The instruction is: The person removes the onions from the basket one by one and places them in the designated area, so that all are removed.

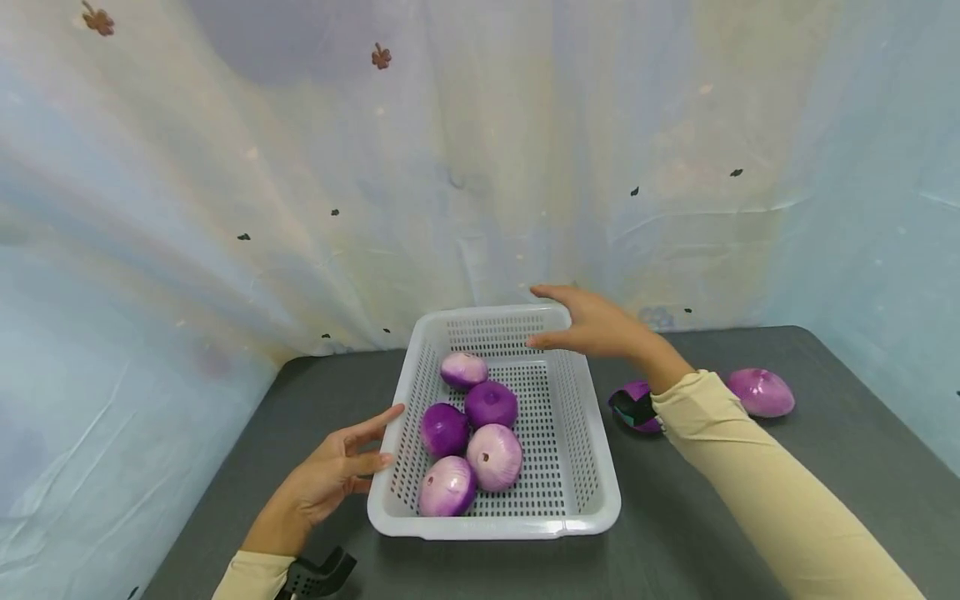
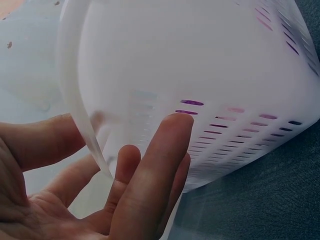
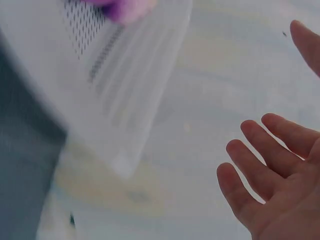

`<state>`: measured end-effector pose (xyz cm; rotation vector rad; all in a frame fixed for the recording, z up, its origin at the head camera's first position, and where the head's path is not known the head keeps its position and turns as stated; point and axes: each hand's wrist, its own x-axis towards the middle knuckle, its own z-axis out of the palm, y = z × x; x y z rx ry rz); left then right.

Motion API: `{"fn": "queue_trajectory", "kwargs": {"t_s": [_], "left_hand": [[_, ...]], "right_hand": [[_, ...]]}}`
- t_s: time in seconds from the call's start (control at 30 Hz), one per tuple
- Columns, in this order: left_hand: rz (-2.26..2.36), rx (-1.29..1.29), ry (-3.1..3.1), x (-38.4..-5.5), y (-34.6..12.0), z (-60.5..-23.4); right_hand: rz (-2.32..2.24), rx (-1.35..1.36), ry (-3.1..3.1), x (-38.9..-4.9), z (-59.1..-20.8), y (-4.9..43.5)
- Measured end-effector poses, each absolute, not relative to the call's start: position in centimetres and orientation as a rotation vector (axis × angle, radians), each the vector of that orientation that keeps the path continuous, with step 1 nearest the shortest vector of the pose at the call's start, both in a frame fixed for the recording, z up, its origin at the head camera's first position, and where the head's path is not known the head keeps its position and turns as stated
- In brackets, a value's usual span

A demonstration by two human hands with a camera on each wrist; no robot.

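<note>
A white perforated plastic basket stands on the dark table. Several purple onions lie inside it, mostly on its left side, among them a dark purple onion and a paler onion. At the left rim my left hand grips the basket, with a digit over the rim and other fingers along the outer wall. My right hand is over the basket's far right corner, fingers spread and holding nothing. In the right wrist view the right hand appears apart from the basket.
To the right of the basket, one purple onion lies on the table. Another onion is partly hidden by the right wrist and its black strap. A patterned pale curtain hangs behind the table.
</note>
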<state>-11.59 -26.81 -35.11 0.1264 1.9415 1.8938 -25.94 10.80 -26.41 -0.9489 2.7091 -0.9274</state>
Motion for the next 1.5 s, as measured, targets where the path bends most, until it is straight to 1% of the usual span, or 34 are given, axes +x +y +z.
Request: {"fn": "queue_trajectory", "kwargs": {"t_s": [0.13, 0.33, 0.6, 0.83, 1.0, 1.23, 1.5], "left_hand": [[1.895, 0.142, 1.931, -11.7, -26.7, -35.0], [1.895, 0.152, 1.924, -11.7, -26.6, -35.0], [1.883, 0.143, 1.939, -11.7, -26.6, -34.9], [1.873, 0.123, 1.938, -11.8, -26.8, -35.1], [1.864, 0.110, 1.946, -11.5, -27.1, -35.1], [1.876, 0.078, 1.956, -11.5, -26.8, -34.9], [1.882, 0.094, 1.956, -11.5, -26.8, -34.9]], "right_hand": [[-0.913, -0.982, 2.647, -25.8, -27.4, 8.2], [-0.834, -1.061, 2.590, -24.7, -29.2, 5.9], [-0.669, -1.251, 2.491, -22.0, -29.2, 4.5], [-0.534, -1.312, 2.411, -20.0, -29.0, 4.5], [-0.483, -1.388, 2.387, -19.2, -28.7, 4.9], [-0.448, -1.382, 2.391, -19.3, -28.5, 6.2], [-0.422, -1.355, 2.393, -19.6, -29.7, 7.0]]}}
